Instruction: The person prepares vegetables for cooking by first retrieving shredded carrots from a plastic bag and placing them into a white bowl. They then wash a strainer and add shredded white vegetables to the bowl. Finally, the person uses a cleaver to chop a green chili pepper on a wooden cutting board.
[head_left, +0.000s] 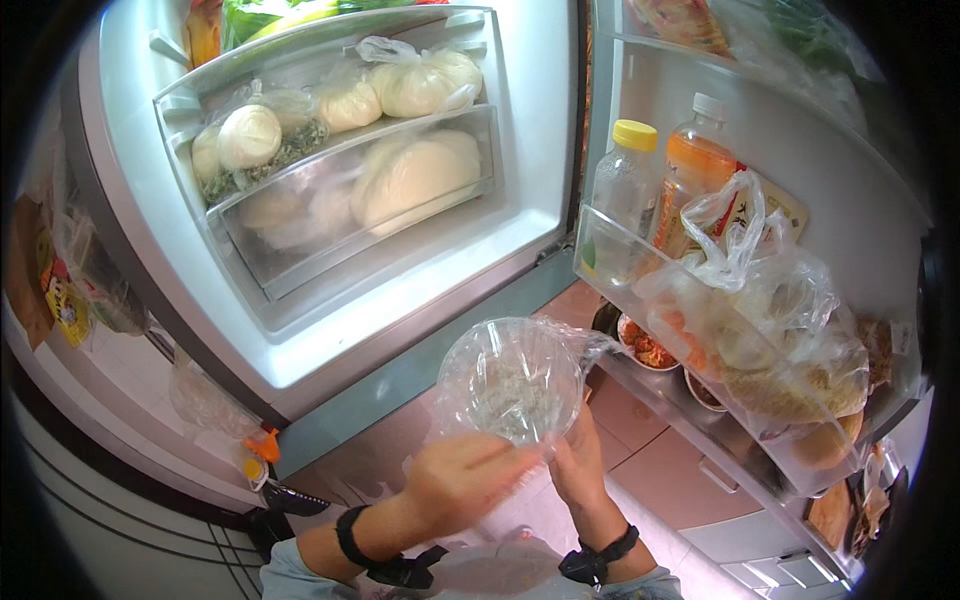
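A bowl (514, 386) wrapped in clear plastic film (574, 337) is in front of the open refrigerator, with some pale contents showing through. My right hand (577, 457) grips the bowl from its right and near side. Across the near rim lies my left hand (465, 476), blurred by motion, its fingers at the film close to my right thumb; the fingertips are hard to make out. Loose film sticks out at the bowl's upper right. Both wrists wear black straps.
Bagged round pale foods (427, 82) fill the clear upper drawer; more sit in the lower drawer (345, 259). The open door's shelf (697, 337) at right holds bottles and a knotted plastic bag (787, 322). Behind it is a counter with bowls, including one of reddish food (649, 346).
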